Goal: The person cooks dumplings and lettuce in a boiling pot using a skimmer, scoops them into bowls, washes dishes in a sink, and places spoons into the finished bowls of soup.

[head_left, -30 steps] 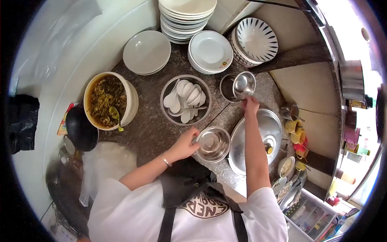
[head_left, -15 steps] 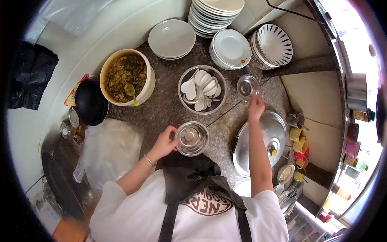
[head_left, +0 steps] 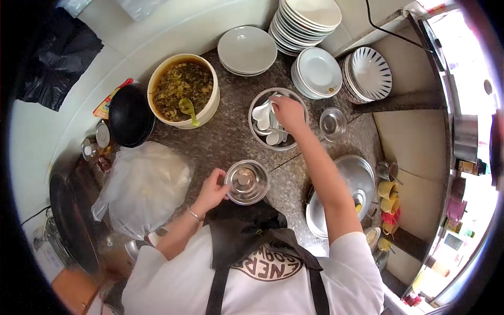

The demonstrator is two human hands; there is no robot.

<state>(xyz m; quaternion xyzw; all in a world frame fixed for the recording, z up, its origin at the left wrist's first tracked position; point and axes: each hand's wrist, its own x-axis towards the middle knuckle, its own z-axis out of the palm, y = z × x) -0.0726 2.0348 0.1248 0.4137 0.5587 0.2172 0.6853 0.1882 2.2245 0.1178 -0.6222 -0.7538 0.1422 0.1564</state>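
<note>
Overall, my work surface is a dark, mottled stone countertop (head_left: 215,144), extending beyond both hands; a thin seam crosses it and passes under my right forearm. Farthest left of my left hand, a crumpled black plastic bag (head_left: 60,58) hangs against the white wall (head_left: 131,29). Closer to that hand are a black bowl (head_left: 131,115) and, nearer my body, a translucent plastic bag (head_left: 144,191) with pale contents. Ahead and left of the same hand stands a white tub (head_left: 209,111) of chopped greens, a green spoon (head_left: 187,107) leaning over its rim.

Ahead of both hands, left to right: wide plates (head_left: 247,50), a tall plate stack (head_left: 304,31), smaller plates (head_left: 318,71) and patterned bowls (head_left: 371,73). Right of my right forearm, which partly covers it, lies a metal lid (head_left: 361,178); yellow cups (head_left: 388,189) stand past it.

My left hand (head_left: 213,188) grips the near metal bowl (head_left: 247,182) by its left edge. Ahead and right of that hand, the spoon bowl (head_left: 254,131) contains white spoons (head_left: 260,112). My right hand (head_left: 289,113) reaches over it, fingertips bent together at a spoon handle; I cannot tell whether they grip it. Just right of that hand, clear of it, sits a small metal bowl (head_left: 333,124).
</note>
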